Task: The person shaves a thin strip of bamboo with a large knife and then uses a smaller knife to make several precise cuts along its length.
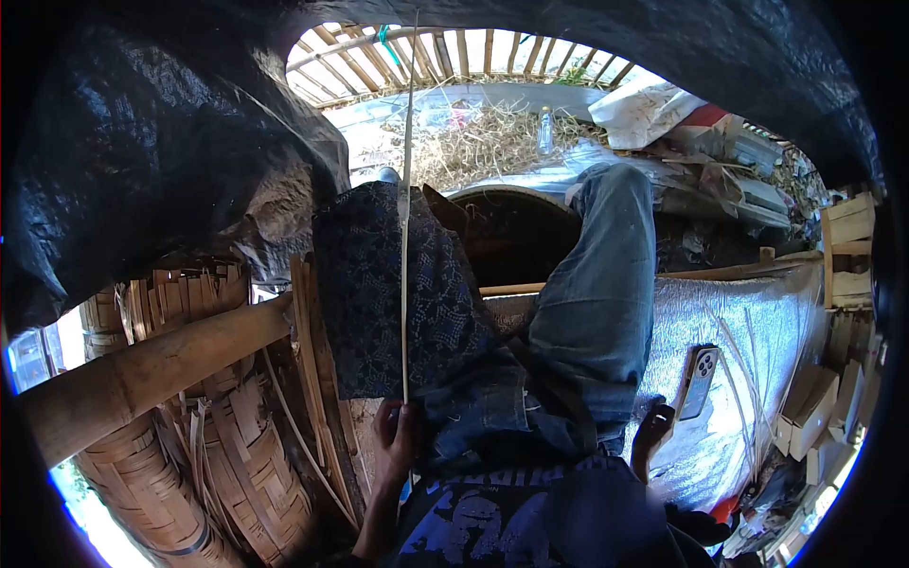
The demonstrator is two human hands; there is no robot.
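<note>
The left hand [396, 434] grips a thin bamboo strip [406, 227] — the right hand [651, 434] rests beside a phone [699, 381].

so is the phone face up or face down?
Face down: the phone lies on the silver sheet with its camera lenses showing, beside the right hand.

I get single head view only, fisheye, dark rim round edges. Looks forward and steeply down from wearer's head onto own lap and knees [587, 312], very near. Left hand [396, 437] low centre. Bamboo fence [454, 52] far, top of frame.
</note>
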